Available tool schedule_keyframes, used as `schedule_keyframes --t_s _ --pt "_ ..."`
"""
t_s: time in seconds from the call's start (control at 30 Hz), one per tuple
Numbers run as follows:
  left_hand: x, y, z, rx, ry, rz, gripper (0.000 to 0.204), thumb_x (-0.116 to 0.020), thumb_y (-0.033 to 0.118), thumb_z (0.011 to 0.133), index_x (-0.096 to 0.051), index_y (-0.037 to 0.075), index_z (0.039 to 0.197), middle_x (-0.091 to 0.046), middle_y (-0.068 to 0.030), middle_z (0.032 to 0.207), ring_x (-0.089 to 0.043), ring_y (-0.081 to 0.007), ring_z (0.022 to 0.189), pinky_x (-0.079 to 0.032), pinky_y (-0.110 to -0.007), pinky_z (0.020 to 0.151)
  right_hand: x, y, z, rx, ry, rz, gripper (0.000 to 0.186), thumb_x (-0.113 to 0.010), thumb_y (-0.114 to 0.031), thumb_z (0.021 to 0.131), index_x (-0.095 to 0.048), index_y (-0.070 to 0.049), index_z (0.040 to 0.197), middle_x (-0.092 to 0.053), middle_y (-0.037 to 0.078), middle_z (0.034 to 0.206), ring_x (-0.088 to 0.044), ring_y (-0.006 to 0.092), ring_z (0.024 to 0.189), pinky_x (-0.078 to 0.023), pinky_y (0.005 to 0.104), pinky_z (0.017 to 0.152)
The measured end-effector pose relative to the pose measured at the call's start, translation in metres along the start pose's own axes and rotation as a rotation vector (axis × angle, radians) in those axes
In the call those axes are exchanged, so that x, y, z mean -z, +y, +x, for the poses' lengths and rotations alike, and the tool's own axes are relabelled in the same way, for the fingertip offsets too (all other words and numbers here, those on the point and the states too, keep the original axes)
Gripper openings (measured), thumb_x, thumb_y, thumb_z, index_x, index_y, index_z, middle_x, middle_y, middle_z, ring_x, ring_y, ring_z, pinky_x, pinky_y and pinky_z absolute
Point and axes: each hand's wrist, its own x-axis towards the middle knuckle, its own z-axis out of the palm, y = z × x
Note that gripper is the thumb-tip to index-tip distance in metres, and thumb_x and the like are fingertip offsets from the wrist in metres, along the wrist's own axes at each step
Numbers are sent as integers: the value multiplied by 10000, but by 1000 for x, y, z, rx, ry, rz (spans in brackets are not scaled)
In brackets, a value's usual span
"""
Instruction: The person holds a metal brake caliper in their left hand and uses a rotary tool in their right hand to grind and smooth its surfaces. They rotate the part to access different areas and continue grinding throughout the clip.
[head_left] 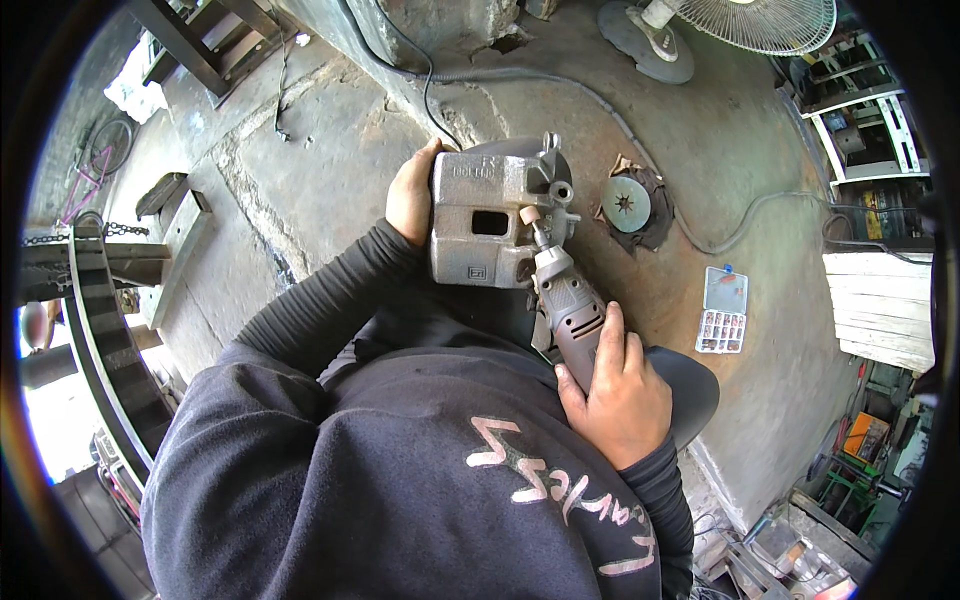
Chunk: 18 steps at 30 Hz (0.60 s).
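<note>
My left hand grips the left edge of a grey metal brake caliper, its fingers mostly hidden behind the casting. The caliper has a rectangular window in its middle and lugs along its right side. In my right hand is a grey rotary tool, fingers wrapped round its body. A small pinkish grinding stone on the tool's tip lies against or just over the caliper's right side, beside the window; whether it touches or spins, I cannot tell.
On the concrete floor at right lie a green-grey disc on a dark cloth and an open clear case of small bits. A hose crosses the floor. A fan stands far right, a wooden crate at the right edge.
</note>
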Motion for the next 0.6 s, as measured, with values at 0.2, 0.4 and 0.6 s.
schedule_keyframes --t_s 0.2,0.4,0.6 --pt "7 -4 -2 -21 -105 -21 351 -475 362 1044 -627 47 1026 -667 -71 915 -641 -177 848 -522 -320 824 2 -3 -4 14 1 -6 842 -727 -357 801 -385 81 1433 -600 220 980 -699 363 851 -596 394 667" --pt "13 -8 -2 -115 -67 95 346 -472 367 1044 -617 54 1017 -665 -75 919 -642 -182 849 -530 -342 821 7 -8 -5 -3 -29 -8 844 -738 -347 773 -401 81 1419 -581 170 932 -679 297 761 -583 371 617" --pt "3 -11 -14 -78 4 -51 414 -378 337 1051 -620 6 993 -674 -101 896 -640 -177 812 -528 -328 814 4 -11 -4 10 27 -33 842 -751 -343 759 -417 75 1409 -566 141 914 -663 263 736 -575 353 600"
